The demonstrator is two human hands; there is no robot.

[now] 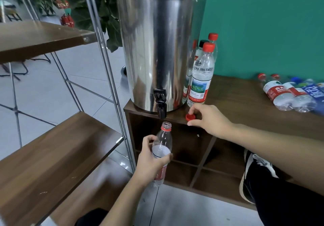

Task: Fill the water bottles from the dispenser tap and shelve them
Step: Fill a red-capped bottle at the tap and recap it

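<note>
The steel dispenser [158,50] stands at the left end of the wooden cabinet [236,103], black tap [161,105] overhanging the front edge; capped bottles [201,75] stand upright just right of it, and more bottles [287,94] lie on their sides farther right, with the wooden shelves [52,148] to your left. Your left hand [151,162] grips an uncapped bottle [162,148] around its middle, tilted, its mouth just below the tap and not touching. Your right hand [208,118] has thumb and fingers curled around the red cap [189,117] at the cabinet's front edge; whether they pinch it, cannot tell.
</note>
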